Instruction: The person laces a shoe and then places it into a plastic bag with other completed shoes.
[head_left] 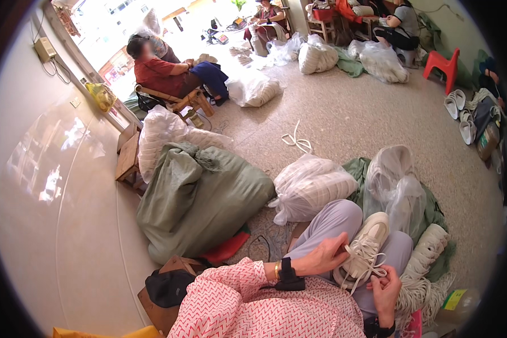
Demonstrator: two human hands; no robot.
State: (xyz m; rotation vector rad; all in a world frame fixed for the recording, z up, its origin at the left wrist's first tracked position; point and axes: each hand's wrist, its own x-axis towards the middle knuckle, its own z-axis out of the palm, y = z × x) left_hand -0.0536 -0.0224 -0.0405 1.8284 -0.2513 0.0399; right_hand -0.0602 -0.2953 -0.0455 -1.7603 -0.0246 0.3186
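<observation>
A cream-coloured sneaker (376,226) rests on my lap between my knees, its toe pointing away from me. White shoelaces (365,257) run across it and form loops near the ankle opening. My left hand (328,254) is at the shoe's left side, thumb and fingers pinched on a lace loop. On the right, lower down, my right hand (386,288) pinches another part of the lace. The inside of the shoe is mostly hidden by the laces.
Beside my right leg lie bundled white laces (425,256). In front are a clear bag of shoes (315,183), another bag (394,177) and a big green sack (203,197). A loose lace (297,141) lies on the floor. Seated people (166,76) work farther back, near a red chair (442,69).
</observation>
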